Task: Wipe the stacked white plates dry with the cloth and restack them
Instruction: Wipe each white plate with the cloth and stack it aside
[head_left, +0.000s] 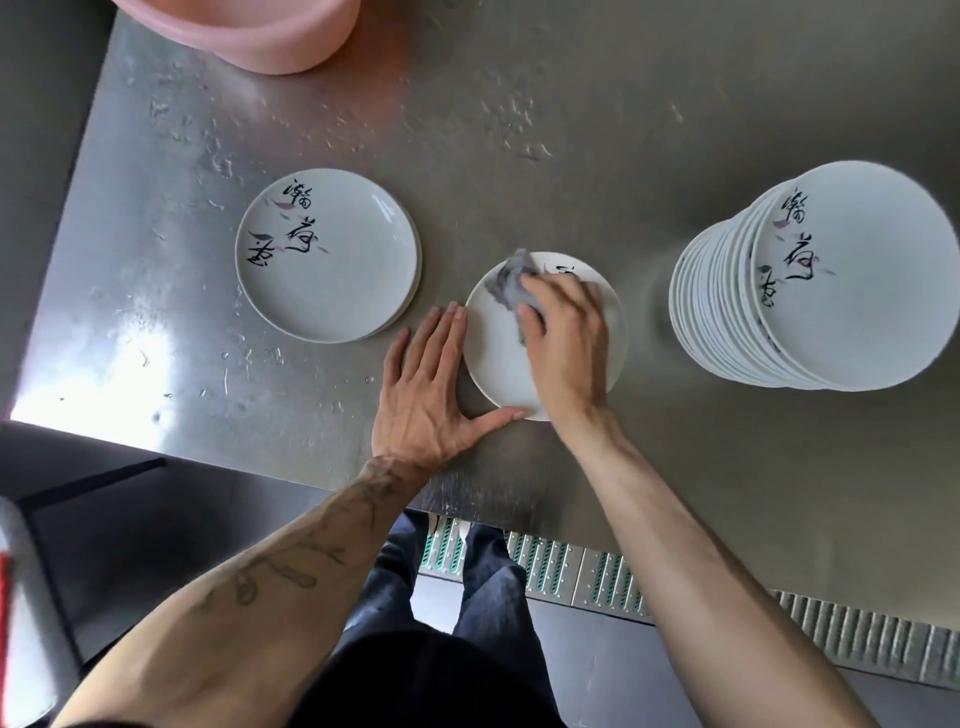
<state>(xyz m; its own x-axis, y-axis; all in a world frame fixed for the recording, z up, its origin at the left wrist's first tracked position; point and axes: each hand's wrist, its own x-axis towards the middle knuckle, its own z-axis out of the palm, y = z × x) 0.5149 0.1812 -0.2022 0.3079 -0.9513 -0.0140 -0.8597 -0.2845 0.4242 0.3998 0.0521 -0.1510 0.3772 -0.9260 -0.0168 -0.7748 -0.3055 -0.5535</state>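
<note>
Steel tabletop (571, 130) fills your view, a pink basin (270, 36) cut off by the top edge. On the centre plate (498, 358) the black lettering is mostly hidden under your right hand (566, 343), whose curled fingers press the bunched grey cloth (506, 283) down, its loose end pointing upper left. Your left hand (426, 395) lies flat and spread, fingertips and thumb touching that plate's rim, between the low stack (332, 270) at left and the tall stack (857, 291) at right.
</note>
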